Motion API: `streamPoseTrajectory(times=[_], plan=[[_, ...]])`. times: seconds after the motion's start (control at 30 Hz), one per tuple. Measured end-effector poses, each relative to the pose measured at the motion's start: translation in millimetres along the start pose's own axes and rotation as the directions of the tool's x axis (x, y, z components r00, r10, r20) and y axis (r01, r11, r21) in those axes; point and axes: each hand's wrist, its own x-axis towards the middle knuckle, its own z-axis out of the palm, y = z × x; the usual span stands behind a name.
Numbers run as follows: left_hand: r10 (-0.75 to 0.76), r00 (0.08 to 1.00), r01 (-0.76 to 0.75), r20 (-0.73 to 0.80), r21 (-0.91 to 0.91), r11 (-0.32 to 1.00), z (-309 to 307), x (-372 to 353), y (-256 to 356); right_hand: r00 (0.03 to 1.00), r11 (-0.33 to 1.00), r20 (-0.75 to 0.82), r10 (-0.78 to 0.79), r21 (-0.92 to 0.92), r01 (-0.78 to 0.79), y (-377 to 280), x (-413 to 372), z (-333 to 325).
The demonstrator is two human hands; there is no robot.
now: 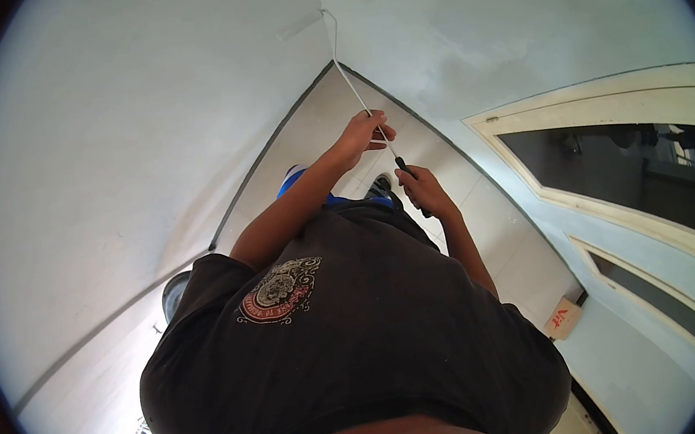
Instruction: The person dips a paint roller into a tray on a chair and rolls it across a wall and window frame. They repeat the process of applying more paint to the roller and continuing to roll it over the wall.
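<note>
A paint roller reaches up and away from me, its pale roller head [300,26] against the left wall near the corner. From the head a thin white bent metal rod [349,81] runs down to a black handle [403,164]. My right hand [424,189] is closed around that handle. Farther up, my left hand [363,138] has its fingers curled loosely around the rod; part of the grip is hidden.
Two pale walls meet at a corner ahead, with a dark strip along the tiled floor [318,124]. On the right is a cream-framed window [612,183]. A cardboard box [563,318] with red lettering stands by the right wall. A round dark object [175,295] is at left.
</note>
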Motion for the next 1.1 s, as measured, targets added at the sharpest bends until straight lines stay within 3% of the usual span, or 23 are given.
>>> streamPoseTrajectory(times=[0.2,0.3,0.43,0.5,0.67,0.73,0.77,0.93,1.0,1.07,1.1], plan=[[-0.153,0.975,0.153,0.161,0.015,0.988,-21,25,-9,0.999,0.972,0.01,0.036,0.232,-0.037,-1,9,30],[-0.259,0.935,0.255,0.243,0.05,0.966,-44,46,-10,0.999,0.845,0.04,0.018,0.533,-0.037,-10,22,55],[-0.345,0.863,0.333,0.368,0.097,0.938,-81,69,-4,0.992,0.677,-0.115,0.054,0.734,0.048,-34,53,103],[-0.35,0.843,0.315,0.409,0.153,0.937,-92,78,0,0.959,0.59,-0.215,0.183,0.804,0.067,-53,67,126],[-0.417,0.779,0.363,0.468,0.205,0.909,-97,90,8,0.903,0.526,-0.363,0.231,0.827,0.198,-77,83,157],[-0.474,0.765,0.376,0.435,0.295,0.878,-92,99,6,0.879,0.623,-0.388,0.278,0.769,0.142,-93,75,159],[-0.499,0.752,0.402,0.43,0.302,0.865,-89,103,4,0.896,0.56,-0.344,0.282,0.817,0.137,-90,72,157],[-0.504,0.755,0.408,0.418,0.302,0.862,-72,112,-10,0.896,0.487,-0.352,0.271,0.853,0.188,-70,69,148],[-0.494,0.754,0.416,0.432,0.268,0.869,-63,114,-18,0.859,0.629,-0.415,0.299,0.763,0.149,-69,70,145],[-0.42,0.842,0.366,0.339,0.215,0.906,-49,111,-21,0.846,0.645,-0.447,0.292,0.745,0.171,-68,70,140],[-0.424,0.843,0.366,0.331,0.224,0.903,-42,112,-21,0.834,0.672,-0.477,0.278,0.717,0.186,-65,71,134]])
